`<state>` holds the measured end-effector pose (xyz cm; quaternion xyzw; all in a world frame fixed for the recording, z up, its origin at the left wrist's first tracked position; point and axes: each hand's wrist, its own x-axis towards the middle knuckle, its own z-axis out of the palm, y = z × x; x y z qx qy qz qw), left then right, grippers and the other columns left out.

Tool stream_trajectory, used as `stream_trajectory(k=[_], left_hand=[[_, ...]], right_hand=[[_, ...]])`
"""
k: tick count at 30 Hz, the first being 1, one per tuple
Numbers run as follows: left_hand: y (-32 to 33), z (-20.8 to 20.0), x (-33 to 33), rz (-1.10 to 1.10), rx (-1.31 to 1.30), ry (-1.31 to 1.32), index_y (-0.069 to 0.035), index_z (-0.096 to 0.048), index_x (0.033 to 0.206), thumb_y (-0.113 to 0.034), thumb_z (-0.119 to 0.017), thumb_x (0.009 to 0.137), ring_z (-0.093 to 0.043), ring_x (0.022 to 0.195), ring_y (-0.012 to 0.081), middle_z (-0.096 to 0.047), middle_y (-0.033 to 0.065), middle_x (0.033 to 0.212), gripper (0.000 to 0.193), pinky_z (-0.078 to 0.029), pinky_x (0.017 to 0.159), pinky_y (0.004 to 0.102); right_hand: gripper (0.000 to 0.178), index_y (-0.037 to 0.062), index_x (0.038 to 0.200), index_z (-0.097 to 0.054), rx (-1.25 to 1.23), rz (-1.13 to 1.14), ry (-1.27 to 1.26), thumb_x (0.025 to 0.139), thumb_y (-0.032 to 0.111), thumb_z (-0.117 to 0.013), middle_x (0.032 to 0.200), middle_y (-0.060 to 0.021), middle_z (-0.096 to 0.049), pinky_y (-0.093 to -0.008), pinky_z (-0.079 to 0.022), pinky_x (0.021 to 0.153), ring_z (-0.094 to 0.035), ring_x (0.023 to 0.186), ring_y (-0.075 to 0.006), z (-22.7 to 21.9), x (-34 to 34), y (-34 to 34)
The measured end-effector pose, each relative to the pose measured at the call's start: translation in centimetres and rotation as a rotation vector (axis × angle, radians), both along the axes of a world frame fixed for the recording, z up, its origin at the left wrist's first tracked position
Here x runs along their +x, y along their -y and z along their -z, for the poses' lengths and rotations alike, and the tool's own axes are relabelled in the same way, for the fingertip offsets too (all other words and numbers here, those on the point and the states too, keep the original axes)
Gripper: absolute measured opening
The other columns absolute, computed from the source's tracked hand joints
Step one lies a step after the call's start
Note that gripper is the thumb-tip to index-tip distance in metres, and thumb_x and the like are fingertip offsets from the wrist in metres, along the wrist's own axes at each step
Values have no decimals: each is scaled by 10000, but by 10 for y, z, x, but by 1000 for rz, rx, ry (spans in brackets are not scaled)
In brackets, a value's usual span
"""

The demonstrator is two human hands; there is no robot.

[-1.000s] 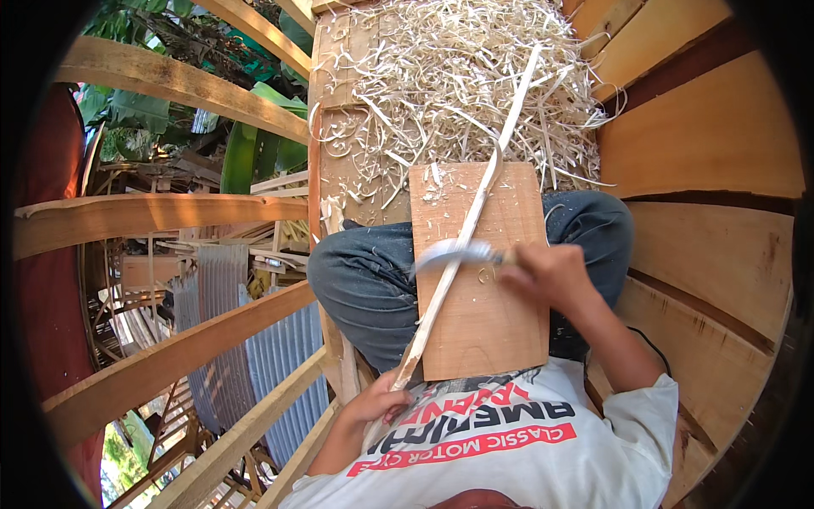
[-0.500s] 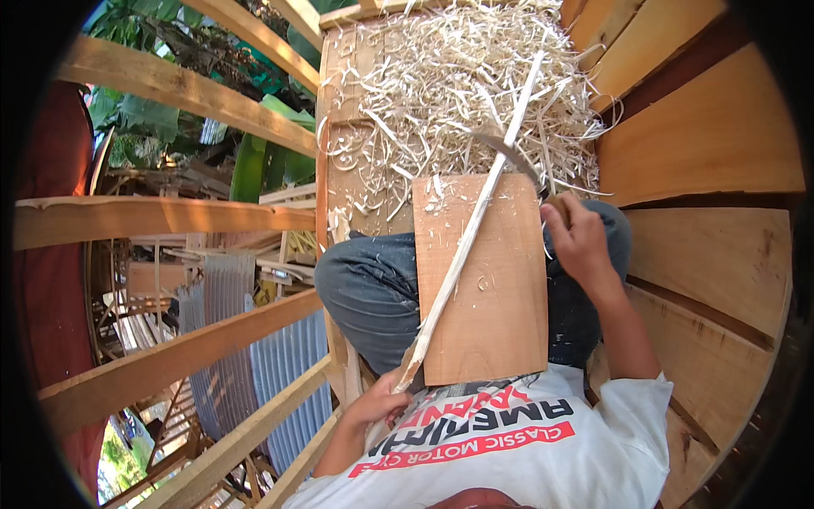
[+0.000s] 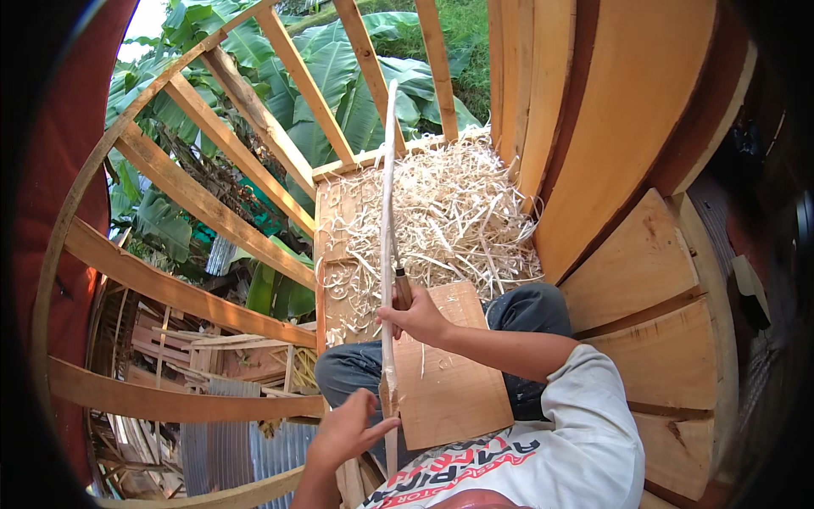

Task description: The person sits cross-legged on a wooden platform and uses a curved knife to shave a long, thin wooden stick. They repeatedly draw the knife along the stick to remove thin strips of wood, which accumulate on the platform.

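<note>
A long, pale peeled wooden stick (image 3: 387, 212) stands almost upright in front of me, its top raised over the far edge. My right hand (image 3: 417, 317) is closed around the wooden handle of a curved-blade knife (image 3: 402, 287), and its thumb and fingertips also press the stick. The thin blade shows edge-on beside the stick. My left hand (image 3: 349, 428) is lower on the stick, its fingers apart and one digit stretched across the wood; the stick's lower end extends below it. A flat wooden board (image 3: 454, 373) lies tilted across my lap, with a few shavings on it.
Curly wood shavings (image 3: 466, 204) are heaped on the wooden platform (image 3: 339, 208) beyond my knees. Overlapping planks (image 3: 632, 271) wall the right side. Spaced wooden slats (image 3: 191, 293) curve around the left and far sides, with banana leaves (image 3: 339, 93) beyond them.
The stick has swung from slanting across the board to nearly upright. My right hand has moved left with the knife onto the stick; my left hand no longer grips the stick's end. The view has tilted up.
</note>
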<state>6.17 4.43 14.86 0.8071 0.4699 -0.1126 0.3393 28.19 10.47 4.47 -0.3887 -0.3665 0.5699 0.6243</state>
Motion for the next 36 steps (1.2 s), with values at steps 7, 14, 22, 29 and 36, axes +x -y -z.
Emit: stream_trajectory(k=[7,14,22,29,36], left_hand=[[38,-101,-21,-105,1223,940,-51,-532,1000,-405,-638,854,-616,879,254,-596,109,945,398,-504,704,402],[49,5,19,-375,638,981,-55,-550,988,-409,-655,838,-616,875,243,-604,96,931,398,-502,721,398],[42,16,26,-416,519,1182,-61,-570,974,-413,-675,821,-617,870,229,-614,82,916,398,-499,740,394],[82,-21,8,-44,480,1646,-66,-587,962,-417,-692,805,-617,866,217,-622,69,903,399,-497,757,390],[45,-59,17,244,474,1853,-71,-605,950,-421,-709,790,-618,862,205,-630,56,889,399,-495,773,386]], right_hand=[[205,-3,920,-497,-69,-87,103,858,110,-656,762,-92,-660,-234,-511,410,-624,537,-125,-15,25,-3],[226,19,914,-488,-242,-8,112,857,149,-664,755,-86,-655,-253,-487,399,-597,497,-129,-15,54,32],[201,42,887,-488,-363,69,128,847,138,-660,776,-100,-670,-258,-457,389,-544,439,-107,11,63,51],[216,56,870,-476,-402,37,103,843,144,-671,792,-118,-679,-266,-439,401,-521,427,-110,10,66,48],[201,48,864,-489,-421,94,57,841,131,-671,797,-126,-677,-263,-433,391,-520,413,-117,26,70,56]])
